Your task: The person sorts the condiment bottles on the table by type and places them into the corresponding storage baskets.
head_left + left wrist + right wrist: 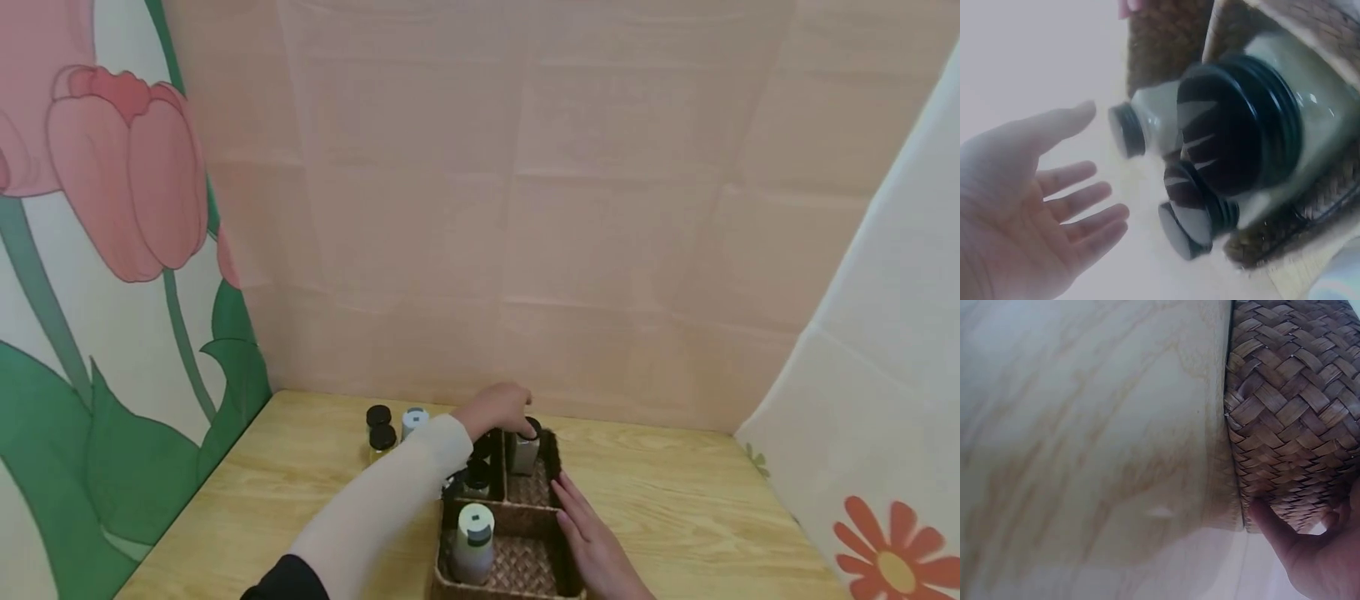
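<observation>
A woven basket [528,562] with compartments stands on the table. My left hand [495,410] reaches over its back right compartment, thumb close to the black lid of a jar [523,458] standing there. In the left wrist view that hand's fingers are loosely spread, apart from the jar [1159,115] near the thumb. More black-lidded jars [477,479] occupy the back left compartment, partly behind my left forearm. A bottle with a pale cap [474,550] stands in the front compartment. My right hand [596,542] rests its extended fingers against the basket's right outer wall [1297,394].
Left of the basket, two black-lidded jars [381,440] and a pale-capped bottle [414,419] stand on the wood-patterned table [675,500]. A pink cloth [510,208] hangs behind the table, with a tulip-printed cloth [127,183] at left and a white floral cloth [870,400] at right.
</observation>
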### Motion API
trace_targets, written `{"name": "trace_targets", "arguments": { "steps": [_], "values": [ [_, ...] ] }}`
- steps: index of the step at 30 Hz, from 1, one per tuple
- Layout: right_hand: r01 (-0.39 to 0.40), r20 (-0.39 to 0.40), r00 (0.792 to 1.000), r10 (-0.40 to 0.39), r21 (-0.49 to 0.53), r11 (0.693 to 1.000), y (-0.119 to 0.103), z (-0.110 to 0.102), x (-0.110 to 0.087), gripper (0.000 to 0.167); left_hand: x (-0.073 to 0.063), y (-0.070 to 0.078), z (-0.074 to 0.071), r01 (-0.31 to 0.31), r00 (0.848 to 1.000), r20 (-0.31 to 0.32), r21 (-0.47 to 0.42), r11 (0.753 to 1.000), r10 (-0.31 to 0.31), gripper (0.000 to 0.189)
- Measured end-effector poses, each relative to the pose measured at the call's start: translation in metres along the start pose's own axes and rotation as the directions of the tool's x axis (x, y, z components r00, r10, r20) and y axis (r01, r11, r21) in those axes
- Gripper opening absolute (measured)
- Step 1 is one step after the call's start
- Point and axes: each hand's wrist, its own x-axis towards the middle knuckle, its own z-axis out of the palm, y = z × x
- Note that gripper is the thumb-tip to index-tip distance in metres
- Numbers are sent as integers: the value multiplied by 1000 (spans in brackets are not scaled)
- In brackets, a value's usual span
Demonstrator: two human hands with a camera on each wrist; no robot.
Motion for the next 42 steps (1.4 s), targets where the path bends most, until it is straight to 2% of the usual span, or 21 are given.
{"name": "trace_targets", "arguments": {
  "steps": [6, 14, 20, 29, 36, 42],
  "values": [
    [-12, 15, 1000, 12, 2, 1000, 0, -1, -1, 53, -13, -16, -7, -23, 999, -32, -49, 999, 21, 53],
    [-3, -2, 1000, 3, 9, 1000, -1, -3, -2, 50, -32, -37, -7, -47, 997, -72, -89, 995, 41, 49],
    [-4, 8, 1000, 4, 2, 1000, 1, -2, -2, 50, -47, -55, -5, -48, 994, -102, -98, 994, 38, 48],
    [-6, 6, 1000, 6, -18, 1000, 3, -3, -1, 51, -72, -74, -11, -53, 988, -148, -138, 989, 32, 46],
    [-8, 20, 1000, 8, -5, 1000, 2, -1, -2, 50, -93, -93, -14, -36, 983, -181, -217, 975, -4, 47],
    [-1, 9, 1000, 2, -10, 1000, 1, 1, -2, 49, -109, -112, -13, -15, 974, -223, -239, 971, -40, 47]
  ]
}}
